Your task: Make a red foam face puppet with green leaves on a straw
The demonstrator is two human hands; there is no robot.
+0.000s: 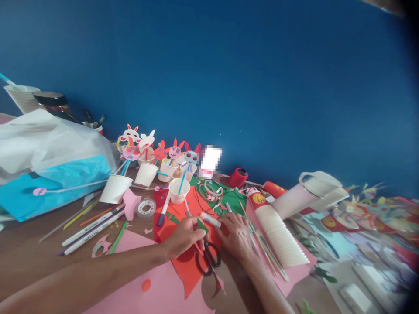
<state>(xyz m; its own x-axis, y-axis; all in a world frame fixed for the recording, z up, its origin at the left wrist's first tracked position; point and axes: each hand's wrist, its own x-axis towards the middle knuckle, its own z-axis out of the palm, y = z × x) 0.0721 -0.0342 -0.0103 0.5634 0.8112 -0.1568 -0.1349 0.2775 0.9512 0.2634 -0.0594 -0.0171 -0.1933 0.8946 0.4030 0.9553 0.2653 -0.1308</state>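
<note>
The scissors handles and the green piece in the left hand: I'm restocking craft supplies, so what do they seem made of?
Scissors handles: probably black plastic, smooth-looking, from the thick rounded loops and faint sheen. Green piece: likely matte paper or thin card, being flat and glare-free.

Green scrap (pixel 202 225), orange-red paper (pixel 187 271), blue wall (pixel 262 87)

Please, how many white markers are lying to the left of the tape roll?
2. The farther marker and the nearer marker lie side by side, left of the tape roll. Others may be hidden under the plastic bag.
</note>
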